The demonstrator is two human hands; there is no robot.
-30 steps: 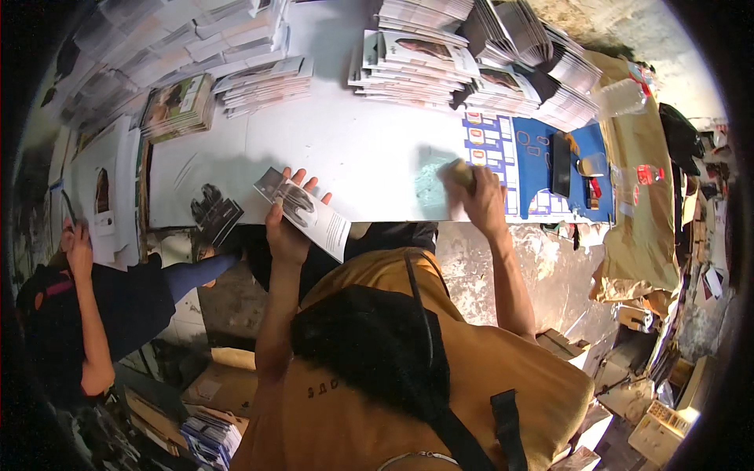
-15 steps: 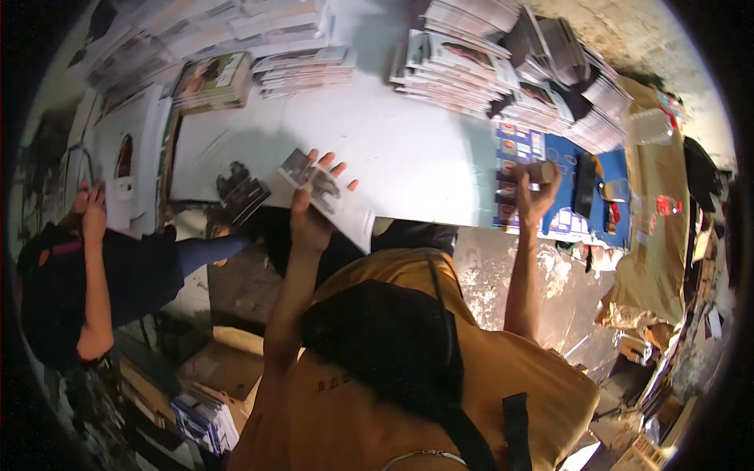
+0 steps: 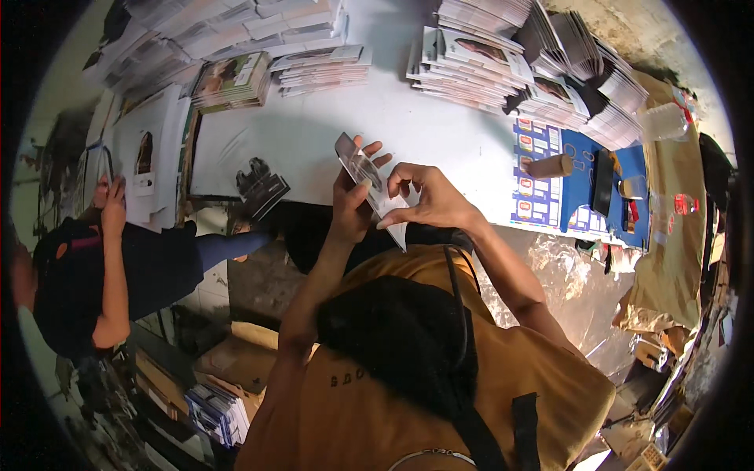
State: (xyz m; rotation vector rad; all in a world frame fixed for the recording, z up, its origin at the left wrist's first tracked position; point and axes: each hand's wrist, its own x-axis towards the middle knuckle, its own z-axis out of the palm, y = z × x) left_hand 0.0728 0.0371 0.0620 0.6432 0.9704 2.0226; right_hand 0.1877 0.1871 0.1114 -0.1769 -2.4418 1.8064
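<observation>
A folded grey-and-white printed leaflet (image 3: 377,192) is tilted above the near edge of the table. My left hand (image 3: 355,196) grips it from the left, thumb across its face and fingers behind. Close against its right side is my right hand (image 3: 432,196), fingers bent and thumb apart from them. The thumb tip meets the leaflet's lower part, and nothing shows held between these fingers. Farther right, a short brown cylinder (image 3: 548,166) lies on a blue printed sheet (image 3: 538,200), out of both hands.
Stacked booklets (image 3: 471,67) stand at the back right, with more stacks (image 3: 322,69) at the back left. Left of my hands is a dark printed piece (image 3: 263,192). A clear plastic bottle (image 3: 666,122) lies far right. Another person's hands (image 3: 112,196) are at far left.
My right hand has let go of the brown cylinder on the blue sheet and come left to the leaflet. My left hand has turned the leaflet more steeply. The whole view has shifted slightly.
</observation>
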